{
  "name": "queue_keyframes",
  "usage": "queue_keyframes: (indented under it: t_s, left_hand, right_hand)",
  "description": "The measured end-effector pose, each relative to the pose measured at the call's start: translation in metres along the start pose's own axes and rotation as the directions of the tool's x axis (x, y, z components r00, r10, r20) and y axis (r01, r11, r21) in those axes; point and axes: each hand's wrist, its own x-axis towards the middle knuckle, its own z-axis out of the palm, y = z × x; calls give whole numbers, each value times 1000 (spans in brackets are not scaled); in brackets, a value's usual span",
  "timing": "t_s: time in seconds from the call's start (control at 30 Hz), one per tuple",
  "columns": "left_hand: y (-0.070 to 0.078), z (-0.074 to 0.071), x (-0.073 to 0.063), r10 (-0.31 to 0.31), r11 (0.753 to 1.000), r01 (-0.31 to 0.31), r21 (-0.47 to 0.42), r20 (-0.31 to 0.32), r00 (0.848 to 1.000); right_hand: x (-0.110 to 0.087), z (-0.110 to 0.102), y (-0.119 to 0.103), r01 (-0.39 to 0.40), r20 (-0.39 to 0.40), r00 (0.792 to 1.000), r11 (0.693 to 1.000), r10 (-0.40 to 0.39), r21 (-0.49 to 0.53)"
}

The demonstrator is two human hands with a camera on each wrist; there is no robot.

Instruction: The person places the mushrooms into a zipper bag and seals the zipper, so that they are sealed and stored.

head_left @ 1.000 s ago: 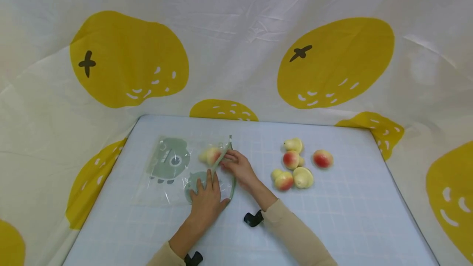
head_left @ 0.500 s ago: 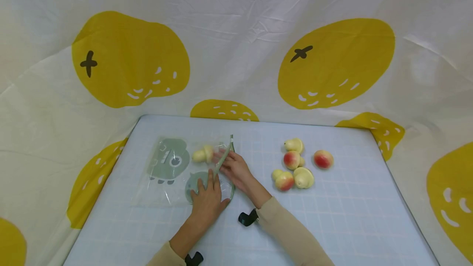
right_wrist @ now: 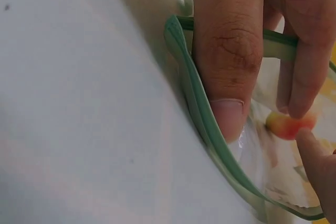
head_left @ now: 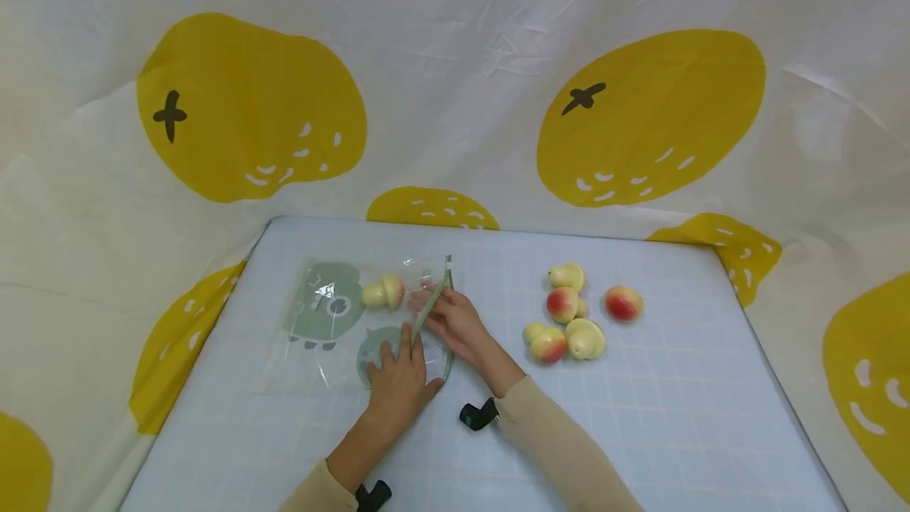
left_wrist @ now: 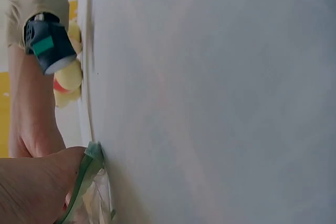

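A yellow-and-red toy mushroom (head_left: 384, 291) lies inside a clear zip bag (head_left: 284, 370) printed with green cartoon animals. My right hand (head_left: 455, 322) reaches through the bag's mouth, fingers extended, a little to the right of the mushroom. My left hand (head_left: 398, 382) rests on the bag near its opening, fingers spread and fairly straight. In the right wrist view, the left thumb (right_wrist: 226, 77) sits inside the green-edged mouth, apart from the left fingers (right_wrist: 312, 51), and the mushroom's red cap (right_wrist: 291, 125) shows beyond. The left wrist view shows the left hand (left_wrist: 37, 187) beside the green zip strip (left_wrist: 84, 177).
Right of the hands lie more toy mushrooms: a cluster of several, including one with a red cap (head_left: 562, 304), and a separate red-capped one (head_left: 624, 303). All lie on a pale checked tabletop (head_left: 675, 417). A fruit-patterned cloth (head_left: 455, 101) stands behind and at both sides.
The mushroom has moved left, deeper into the bag, and turned. My right hand has let go of it and its fingers have straightened. The left hand stays in place.
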Motion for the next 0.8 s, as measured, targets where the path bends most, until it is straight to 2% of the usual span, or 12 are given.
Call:
queue_keyframes:
  t_s: [0.33,0.6,0.8]
  left_hand:
    - [0,-2,1,-23,1000,24,-17,44,999]
    - [-1,-1,2,-21,999,22,-34,20,1000]
    - [0,-2,3,-34,999,36,-41,49,998]
  right_hand:
    - [-33,-12,-21,79,-20,996,986,-82,-148]
    - [-62,-15,-44,159,-7,987,972,-162,-172]
    - [-81,-18,-58,199,-3,979,957,-205,-213]
